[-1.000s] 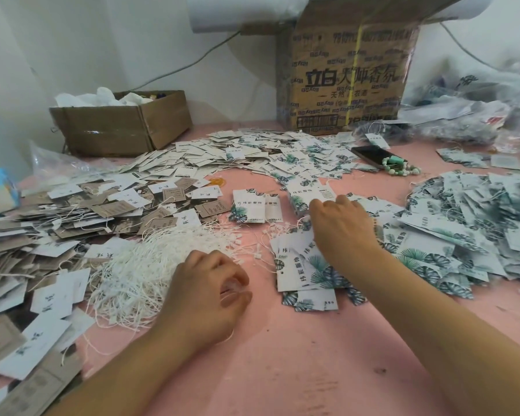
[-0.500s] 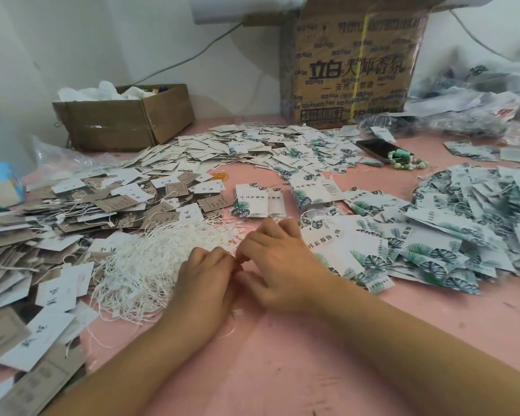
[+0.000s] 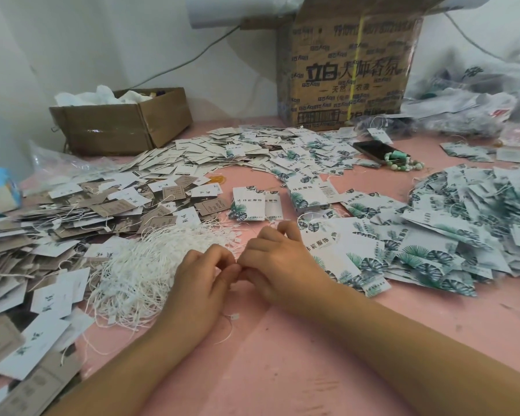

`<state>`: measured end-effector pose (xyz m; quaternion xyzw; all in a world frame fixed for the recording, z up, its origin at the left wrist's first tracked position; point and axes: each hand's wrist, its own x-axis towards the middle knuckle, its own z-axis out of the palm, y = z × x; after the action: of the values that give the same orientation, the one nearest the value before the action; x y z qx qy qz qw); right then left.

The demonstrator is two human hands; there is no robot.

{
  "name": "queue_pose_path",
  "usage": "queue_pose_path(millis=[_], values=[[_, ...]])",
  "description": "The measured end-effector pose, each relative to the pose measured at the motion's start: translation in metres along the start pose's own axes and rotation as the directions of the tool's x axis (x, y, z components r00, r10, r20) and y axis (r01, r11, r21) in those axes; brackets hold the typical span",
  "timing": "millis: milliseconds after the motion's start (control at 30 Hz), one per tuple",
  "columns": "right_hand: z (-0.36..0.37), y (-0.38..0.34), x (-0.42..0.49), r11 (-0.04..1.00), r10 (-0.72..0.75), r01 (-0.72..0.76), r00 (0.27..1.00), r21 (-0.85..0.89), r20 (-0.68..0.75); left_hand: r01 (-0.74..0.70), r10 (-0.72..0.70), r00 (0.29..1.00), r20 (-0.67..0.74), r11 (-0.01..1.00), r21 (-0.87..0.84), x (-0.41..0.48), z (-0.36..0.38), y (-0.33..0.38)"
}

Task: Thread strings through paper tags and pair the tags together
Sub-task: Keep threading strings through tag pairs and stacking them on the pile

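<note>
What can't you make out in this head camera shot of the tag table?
Head view: whatever the left hand and right hand pinch, hidden by the hands themselves.
Head view: contents of the small box, under white wadding.
Head view: top of the tall carton, cut off by the upper edge.

The right hand [image 3: 278, 259] has been withdrawn from the leaf-printed tags [image 3: 403, 250] toward the tabletop's near edge and brought fingertip-to-fingertip with the left hand [image 3: 203, 276].
</note>
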<state>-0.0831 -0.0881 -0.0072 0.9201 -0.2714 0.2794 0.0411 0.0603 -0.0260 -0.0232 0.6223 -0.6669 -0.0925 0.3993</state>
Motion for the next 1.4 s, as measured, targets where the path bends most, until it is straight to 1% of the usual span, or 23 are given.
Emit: queue_pose_path(millis=[67, 167, 233, 367, 400, 467, 533, 567, 600, 667, 733, 800, 867, 933, 967, 1000, 1067, 1100, 1133, 1200, 1267, 1333, 1400], values=[[-0.002, 0.002, -0.001, 0.996, 0.083, -0.082, 0.995, 0.028, -0.054, -0.017, 0.017, 1.0, -0.014, 0.999, -0.047, -0.001, -0.002, 0.002], [-0.006, 0.011, 0.0, 0.962, 0.269, -0.258, 0.951, 0.086, -0.152, 0.002, -0.003, 0.998, -0.063, 1.0, -0.009, -0.001, -0.003, 0.002], [-0.009, 0.022, 0.0, 0.935, 0.355, -0.351, 0.92, 0.051, -0.168, 0.022, -0.021, 0.997, -0.07, 1.0, 0.014, 0.0, -0.003, 0.003], [-0.014, 0.037, 0.001, 0.899, 0.419, -0.435, 0.888, -0.051, -0.191, 0.051, -0.051, 0.996, -0.071, 0.999, 0.009, 0.0, -0.004, 0.004], [-0.015, 0.04, 0.002, 0.889, 0.433, -0.451, 0.884, -0.078, -0.176, 0.057, -0.057, 0.996, -0.074, 0.998, -0.005, 0.0, -0.004, 0.004], [-0.017, 0.045, 0.003, 0.863, 0.466, -0.475, 0.88, -0.172, -0.091, 0.064, -0.067, 0.994, -0.083, 0.997, -0.042, 0.0, -0.005, 0.003], [-0.018, 0.046, 0.005, 0.855, 0.467, -0.448, 0.884, -0.26, 0.012, 0.054, -0.061, 0.993, -0.098, 0.996, -0.072, 0.0, -0.005, 0.002], [-0.018, 0.044, 0.006, 0.869, 0.449, -0.418, 0.891, -0.266, 0.065, 0.049, -0.057, 0.994, -0.098, 0.996, -0.081, 0.0, -0.005, 0.002], [-0.018, 0.04, 0.006, 0.9, 0.402, -0.368, 0.908, -0.233, 0.121, 0.042, -0.05, 0.994, -0.095, 0.995, -0.085, 0.0, -0.004, 0.003], [-0.016, 0.028, 0.009, 0.97, 0.243, -0.233, 0.952, -0.076, 0.188, 0.022, -0.031, 0.995, -0.094, 0.995, -0.097, -0.001, -0.004, 0.006], [-0.012, 0.014, 0.011, 0.982, 0.117, -0.149, 0.963, 0.117, 0.244, -0.003, -0.008, 0.995, -0.095, 0.994, -0.112, 0.0, -0.004, 0.013], [-0.009, 0.004, 0.013, 0.918, 0.088, -0.197, 0.948, 0.344, 0.307, -0.034, 0.021, 0.993, -0.117, 0.994, -0.108, 0.003, -0.004, 0.02], [-0.011, 0.0, 0.017, 0.804, 0.078, -0.267, 0.933, 0.531, 0.352, -0.042, 0.025, 0.986, -0.164, 0.994, -0.101, 0.009, -0.004, 0.026], [-0.015, 0.004, 0.022, 0.696, 0.102, -0.325, 0.928, 0.64, 0.36, -0.044, 0.025, 0.981, -0.194, 0.995, -0.095, 0.02, -0.005, 0.031], [-0.018, 0.007, 0.025, 0.676, 0.142, -0.357, 0.922, 0.645, 0.361, -0.034, 0.016, 0.983, -0.183, 0.995, -0.098, 0.027, -0.005, 0.033], [-0.02, 0.013, 0.03, 0.69, 0.194, -0.388, 0.912, 0.611, 0.361, -0.008, -0.008, 0.989, -0.149, 0.994, -0.105, 0.036, -0.004, 0.034], [-0.027, 0.03, 0.04, 0.792, 0.304, -0.432, 0.891, 0.431, 0.336, 0.077, -0.082, 0.995, -0.047, 0.992, -0.101, 0.055, -0.001, 0.032], [-0.031, 0.04, 0.045, 0.841, 0.35, -0.444, 0.882, 0.31, 0.315, 0.114, -0.114, 0.993, 0.001, 0.992, -0.057, 0.064, 0.001, 0.03], [-0.034, 0.05, 0.049, 0.868, 0.393, -0.457, 0.872, 0.193, 0.292, 0.133, -0.134, 0.991, 0.032, 0.991, 0.026, 0.072, 0.004, 0.026], [-0.037, 0.07, 0.052, 0.873, 0.478, -0.487, 0.837, -0.037, 0.266, 0.129, -0.144, 0.988, 0.054, 0.968, 0.214, 0.087, 0.011, 0.017], [-0.031, 0.086, 0.05, 0.836, 0.541, -0.472, 0.793, -0.278, 0.279, 0.106, -0.149, 0.985, 0.083, 0.916, 0.387, 0.097, 0.02, 0.005], [-0.022, 0.096, 0.047, 0.797, 0.589, -0.474, 0.748, -0.374, 0.308, 0.079, -0.17, 0.977, 0.131, 0.852, 0.517, 0.102, 0.028, -0.005], [-0.017, 0.102, 0.047, 0.789, 0.59, -0.458, 0.752, -0.41, 0.295, 0.044, -0.153, 0.978, 0.141, 0.814, 0.579, 0.105, 0.035, -0.014]])
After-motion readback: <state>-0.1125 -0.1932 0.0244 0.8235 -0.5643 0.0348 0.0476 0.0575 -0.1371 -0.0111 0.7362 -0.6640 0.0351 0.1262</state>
